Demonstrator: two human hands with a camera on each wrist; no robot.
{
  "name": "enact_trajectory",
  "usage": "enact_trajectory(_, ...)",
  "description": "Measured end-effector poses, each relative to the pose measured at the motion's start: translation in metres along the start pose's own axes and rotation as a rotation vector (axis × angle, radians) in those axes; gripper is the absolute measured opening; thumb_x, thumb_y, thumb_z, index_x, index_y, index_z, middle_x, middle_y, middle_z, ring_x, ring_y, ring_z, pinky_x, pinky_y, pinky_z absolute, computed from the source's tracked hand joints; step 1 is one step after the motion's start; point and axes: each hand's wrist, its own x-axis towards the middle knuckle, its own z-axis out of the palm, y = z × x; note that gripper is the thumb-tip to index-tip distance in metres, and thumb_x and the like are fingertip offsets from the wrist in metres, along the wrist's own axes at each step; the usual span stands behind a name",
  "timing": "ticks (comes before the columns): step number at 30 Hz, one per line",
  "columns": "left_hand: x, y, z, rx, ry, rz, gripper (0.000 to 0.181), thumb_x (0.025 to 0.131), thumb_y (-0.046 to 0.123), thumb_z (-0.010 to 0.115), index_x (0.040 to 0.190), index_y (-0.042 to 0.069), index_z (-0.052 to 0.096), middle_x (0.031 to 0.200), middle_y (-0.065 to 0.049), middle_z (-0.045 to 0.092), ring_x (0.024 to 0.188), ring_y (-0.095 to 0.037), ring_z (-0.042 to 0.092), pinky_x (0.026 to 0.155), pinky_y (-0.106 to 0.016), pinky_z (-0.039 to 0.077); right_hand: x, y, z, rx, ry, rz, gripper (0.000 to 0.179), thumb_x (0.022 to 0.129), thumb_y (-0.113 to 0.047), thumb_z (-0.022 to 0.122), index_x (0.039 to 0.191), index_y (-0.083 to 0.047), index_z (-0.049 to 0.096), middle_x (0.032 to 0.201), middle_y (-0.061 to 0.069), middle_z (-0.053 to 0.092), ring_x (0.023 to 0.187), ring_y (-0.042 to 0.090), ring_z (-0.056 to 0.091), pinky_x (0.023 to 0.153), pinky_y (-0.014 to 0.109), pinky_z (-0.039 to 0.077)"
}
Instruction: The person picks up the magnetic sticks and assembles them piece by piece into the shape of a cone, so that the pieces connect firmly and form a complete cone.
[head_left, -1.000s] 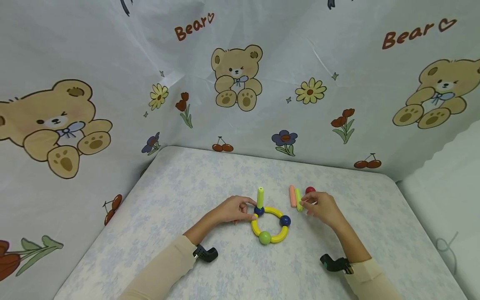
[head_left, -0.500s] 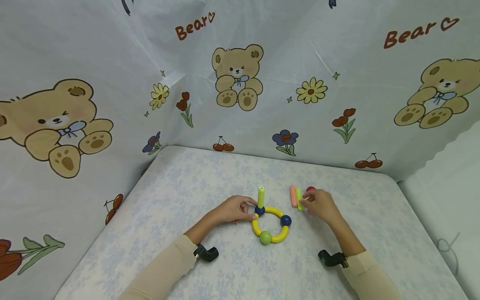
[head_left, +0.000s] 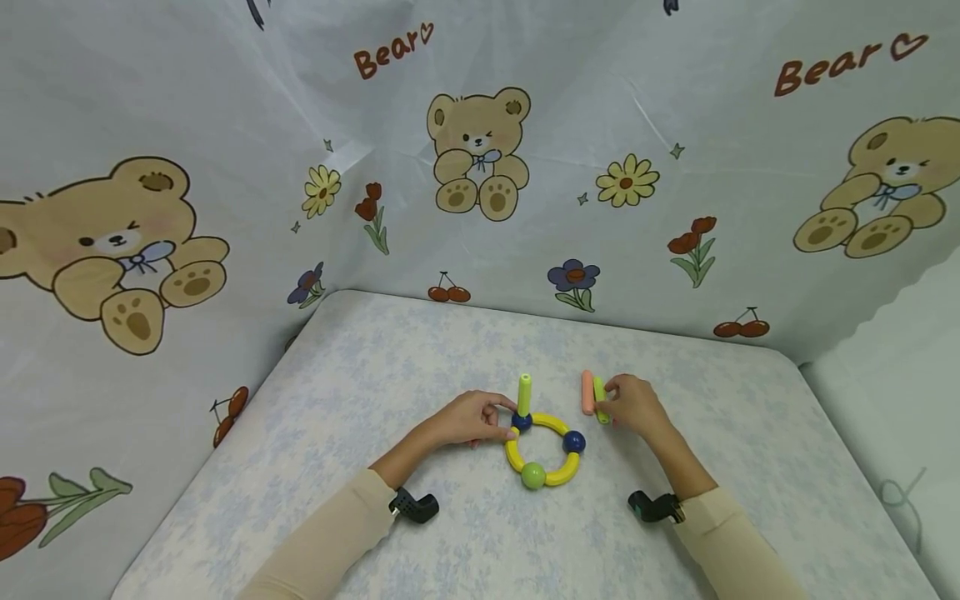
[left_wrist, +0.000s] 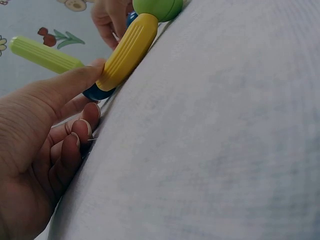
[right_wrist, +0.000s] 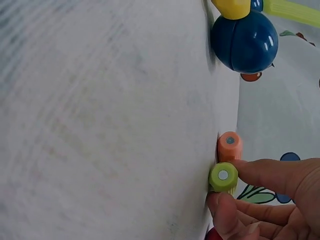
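On the table (head_left: 457, 533), your left hand (head_left: 471, 418) pinches the left side of the ring (head_left: 553, 423), and your right hand (head_left: 636, 406) pinches a green rod (head_left: 599, 389) lying beside a pink rod (head_left: 588, 393).

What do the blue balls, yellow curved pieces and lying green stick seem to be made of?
Blue balls: probably hard plastic, glossy, with bright highlights and a seam.
Yellow curved pieces: likely moulded plastic, less shiny, with lengthwise ridges.
Lying green stick: seemingly satin plastic with ridged sides; the pale disc in its end may be metal, but that's unclear.
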Motion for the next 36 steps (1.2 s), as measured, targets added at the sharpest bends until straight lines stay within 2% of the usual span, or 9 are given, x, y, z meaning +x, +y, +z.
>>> enact_trajectory(8, 0.000, 0.002, 0.001, 0.009, 0.000, 0.001, 0.048, 0.088, 0.039, 0.081, 0.130, 0.021, 0.067, 0.066, 0.001, 0.066, 0.041, -0.013, 0.050, 0.042, -0.027, 0.045, -0.004, 0.001, -0.002, -0.010, -0.018, -0.030, 0.044, 0.089, -0.013, 0.075, 0.121, 0.015, 0.063, 0.085, 0.012, 0.069, 0.056, 0.015, 0.060, 0.053, 0.030, 0.050)
enact_trajectory(13, 0.000, 0.002, 0.001, 0.002, -0.002, 0.001, 0.049, 0.088, 0.040, 0.081, 0.130, 0.021, 0.067, 0.067, 0.001, 0.066, 0.041, -0.013, 0.050, 0.042, -0.027, 0.045, -0.012, 0.002, -0.008, 0.044, -0.032, -0.059, 0.046, 0.090, -0.011, 0.073, 0.125, 0.016, 0.061, 0.079, 0.009, 0.070, 0.056, 0.015, 0.061, 0.053, 0.031, 0.050)
enact_trajectory(19, -0.001, 0.000, 0.000, -0.005, -0.001, 0.000, 0.050, 0.088, 0.042, 0.080, 0.132, 0.022, 0.066, 0.068, 0.001, 0.067, 0.040, -0.014, 0.051, 0.042, -0.028, 0.046, -0.025, -0.001, -0.010, 0.154, -0.020, -0.074, 0.043, 0.091, -0.012, 0.074, 0.126, 0.011, 0.062, 0.085, 0.009, 0.069, 0.059, 0.015, 0.062, 0.055, 0.030, 0.051)
enact_trajectory(26, 0.000, 0.000, -0.001, -0.001, -0.001, 0.007, 0.050, 0.089, 0.041, 0.080, 0.132, 0.021, 0.066, 0.068, 0.001, 0.067, 0.041, -0.015, 0.052, 0.042, -0.028, 0.046, -0.035, -0.004, -0.004, 0.271, -0.008, -0.174, 0.036, 0.091, -0.009, 0.075, 0.121, 0.007, 0.061, 0.092, 0.012, 0.066, 0.068, 0.018, 0.065, 0.057, 0.028, 0.056)
enact_trajectory(29, 0.000, 0.000, -0.001, -0.002, -0.002, 0.006, 0.050, 0.088, 0.041, 0.080, 0.132, 0.021, 0.066, 0.068, 0.000, 0.067, 0.040, -0.015, 0.052, 0.042, -0.027, 0.045, -0.036, -0.001, 0.000, 0.322, -0.014, -0.192, 0.036, 0.090, -0.007, 0.076, 0.120, 0.003, 0.060, 0.095, 0.012, 0.064, 0.074, 0.020, 0.065, 0.059, 0.027, 0.058)
enact_trajectory(36, 0.000, -0.001, 0.000, -0.004, -0.005, 0.002, 0.050, 0.088, 0.041, 0.080, 0.132, 0.022, 0.066, 0.068, 0.001, 0.067, 0.041, -0.014, 0.052, 0.042, -0.027, 0.045, -0.038, 0.006, 0.009, 0.353, 0.007, -0.335, 0.035, 0.088, -0.005, 0.078, 0.118, -0.001, 0.061, 0.097, 0.007, 0.066, 0.087, 0.023, 0.064, 0.067, 0.026, 0.058)
